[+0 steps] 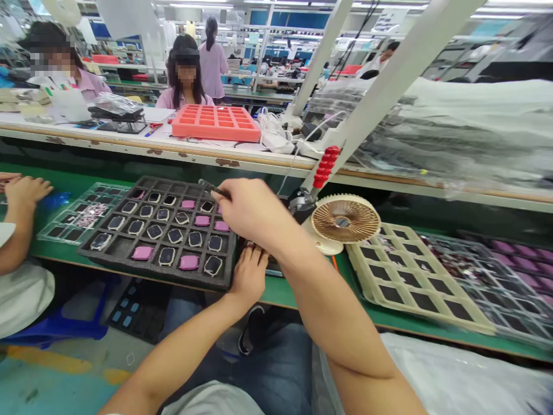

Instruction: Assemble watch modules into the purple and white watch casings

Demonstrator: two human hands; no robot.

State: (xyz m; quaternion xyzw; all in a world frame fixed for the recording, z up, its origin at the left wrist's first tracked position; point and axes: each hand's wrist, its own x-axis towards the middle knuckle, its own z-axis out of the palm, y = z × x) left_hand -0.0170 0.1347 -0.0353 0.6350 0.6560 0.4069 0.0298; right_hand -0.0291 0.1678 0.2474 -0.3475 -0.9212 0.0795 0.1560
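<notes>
My right hand [244, 204] is closed around a dark, slender tool [208, 185], whose tip reaches over the back right of a dark foam tray [116, 248]. In the tray's compartments lie several square watch cases [166, 256], most with dark faces and pale frames, plus some pink pieces [189, 262]. Beside the tray's right edge, below my right hand, is my left hand [249, 272]. Its fingers are bent over something at the bench that I cannot make out. Just right of my right forearm stands a clamp with a red ribbed handle [326, 167].
A small cream fan [345, 222] stands behind my right forearm. Right of it lie a cream tray [404, 276] and a clear tray [479, 276] with small parts. At left, another person's hands [28, 193] are near a clear tray [64, 222]. An orange tray [216, 129] sits on the raised shelf.
</notes>
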